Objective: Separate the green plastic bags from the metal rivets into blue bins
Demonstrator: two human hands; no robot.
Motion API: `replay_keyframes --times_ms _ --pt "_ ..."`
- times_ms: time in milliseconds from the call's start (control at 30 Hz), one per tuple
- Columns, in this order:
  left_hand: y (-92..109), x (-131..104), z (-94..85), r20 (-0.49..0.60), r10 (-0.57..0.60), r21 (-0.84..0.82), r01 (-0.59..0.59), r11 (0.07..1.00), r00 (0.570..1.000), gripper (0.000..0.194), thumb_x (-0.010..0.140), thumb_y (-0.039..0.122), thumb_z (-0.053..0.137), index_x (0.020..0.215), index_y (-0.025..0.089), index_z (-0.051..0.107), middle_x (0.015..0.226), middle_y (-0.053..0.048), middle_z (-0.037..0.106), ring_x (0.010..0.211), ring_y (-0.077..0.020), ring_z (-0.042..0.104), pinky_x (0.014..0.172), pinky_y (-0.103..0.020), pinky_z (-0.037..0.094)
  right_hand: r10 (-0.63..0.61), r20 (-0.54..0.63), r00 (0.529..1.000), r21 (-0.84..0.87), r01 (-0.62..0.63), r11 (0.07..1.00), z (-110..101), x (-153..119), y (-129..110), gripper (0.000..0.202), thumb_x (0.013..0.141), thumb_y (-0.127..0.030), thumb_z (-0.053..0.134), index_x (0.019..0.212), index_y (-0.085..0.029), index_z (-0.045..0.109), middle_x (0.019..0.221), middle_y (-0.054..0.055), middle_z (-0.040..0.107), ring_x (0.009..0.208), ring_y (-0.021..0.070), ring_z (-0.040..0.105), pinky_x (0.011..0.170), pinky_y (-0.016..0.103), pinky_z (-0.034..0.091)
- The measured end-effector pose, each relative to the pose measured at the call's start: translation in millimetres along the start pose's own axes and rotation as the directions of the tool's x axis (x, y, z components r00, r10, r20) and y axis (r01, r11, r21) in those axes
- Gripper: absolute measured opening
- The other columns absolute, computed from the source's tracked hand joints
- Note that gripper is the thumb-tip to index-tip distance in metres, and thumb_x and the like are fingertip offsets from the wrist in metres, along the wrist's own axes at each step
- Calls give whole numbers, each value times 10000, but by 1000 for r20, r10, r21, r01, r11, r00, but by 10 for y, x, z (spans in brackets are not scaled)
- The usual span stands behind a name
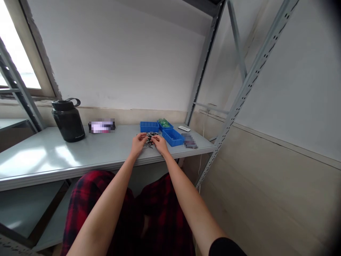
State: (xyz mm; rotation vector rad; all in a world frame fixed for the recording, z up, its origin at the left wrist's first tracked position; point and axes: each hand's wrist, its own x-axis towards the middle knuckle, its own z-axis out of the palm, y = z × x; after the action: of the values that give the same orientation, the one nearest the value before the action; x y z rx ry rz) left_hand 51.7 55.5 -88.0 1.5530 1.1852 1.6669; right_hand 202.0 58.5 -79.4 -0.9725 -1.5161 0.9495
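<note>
A heap of small thin black and silver pieces [152,134] lies on the grey shelf top [112,147], between my two hands. My left hand [138,144] is at the heap's left side, with fingers bent and thumb and fingertips close together over it. On the right side, my right hand [160,143] has its thumb and fingers pinched at the pieces. What either pinch holds is too small to make out. Just right of my right hand stands an open blue bin [173,142] with a few tiny bits inside. A second blue bin [149,127] sits behind the heap.
Behind the bins, another blue bin [166,128] holds green plastic-looking material [163,122]. A white flat object [184,128] and a blurred grey item [189,141] lie at right. A dark bottle [68,121] and a blurred package [102,126] stand left. Metal uprights [205,67] frame the shelf.
</note>
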Motion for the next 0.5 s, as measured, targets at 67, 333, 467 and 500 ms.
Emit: replay_keyframes --times_ms 67,333,467,500 --pt "23 -8 -4 32 -17 -8 17 1000 999 300 742 354 691 961 149 704 968 -121 746 882 -243 684 838 -376 525 -4 1 1000 7 4 1000 -5 5 6 138 832 -298 565 883 -182 620 838 53 696 786 171 658 714 283 515" --pt "33 -17 -12 49 -11 24 9 1000 999 260 741 337 684 917 155 748 976 -114 758 925 -266 690 884 -399 515 -28 30 999 23 27 999 -11 40 76 152 834 -329 574 883 -191 616 821 44 680 806 177 656 709 284 513" --pt "26 -15 -13 59 -24 11 23 1000 998 270 731 326 688 932 156 753 979 -113 760 921 -266 692 859 -395 529 -35 48 998 21 34 999 -11 51 92 151 837 -324 574 883 -189 623 823 45 675 802 179 654 704 287 512" --pt "21 -14 -12 66 -33 9 32 999 997 281 735 333 683 940 153 754 974 -115 760 908 -267 692 839 -394 536 -33 57 998 18 32 999 -12 53 94 149 839 -319 571 882 -187 625 818 46 674 797 179 653 706 288 512"
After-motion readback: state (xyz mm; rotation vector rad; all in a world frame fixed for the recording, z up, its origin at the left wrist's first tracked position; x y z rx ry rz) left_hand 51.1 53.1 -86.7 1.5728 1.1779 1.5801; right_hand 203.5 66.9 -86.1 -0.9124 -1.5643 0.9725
